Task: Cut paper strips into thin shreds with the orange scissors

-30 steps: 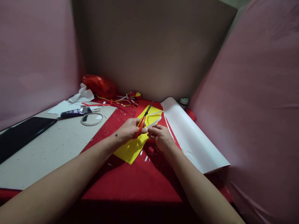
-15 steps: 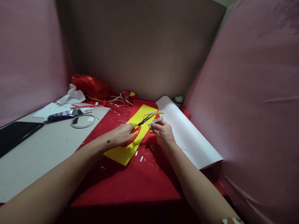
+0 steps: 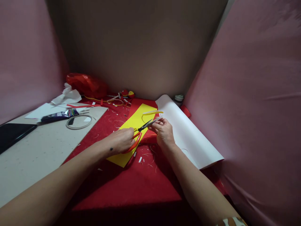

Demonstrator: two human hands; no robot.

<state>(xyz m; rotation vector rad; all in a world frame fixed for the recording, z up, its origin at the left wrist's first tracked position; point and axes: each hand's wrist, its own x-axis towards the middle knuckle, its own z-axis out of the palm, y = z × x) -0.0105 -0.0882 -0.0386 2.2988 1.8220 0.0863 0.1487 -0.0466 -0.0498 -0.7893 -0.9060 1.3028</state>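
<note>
My left hand (image 3: 124,139) is closed round the handles of a pair of scissors (image 3: 136,142) with orange and yellow grips. The dark blades point right and lie against a narrow white strip (image 3: 159,119). That strip is pinched between the fingertips of my right hand (image 3: 164,129). Just beyond the blades, a curled yellow strip (image 3: 157,112) with a white side shows. Below both hands lies a sheet of yellow corrugated paper (image 3: 123,158), partly covered by the scissors and my left hand. Red paper (image 3: 149,137) shows beside it.
On the right lies a rolled white sheet (image 3: 190,138), with a lidded jar (image 3: 178,99) behind it. A grey board (image 3: 47,147) on the left carries a dark tube pack (image 3: 58,115), a cable loop (image 3: 80,122) and a black device (image 3: 15,133). A red plastic bag (image 3: 87,84) sits at the back.
The scissor blades have moved onto the white strip and look closer together. The view has shifted slightly, so the things on the table appear a little further left.
</note>
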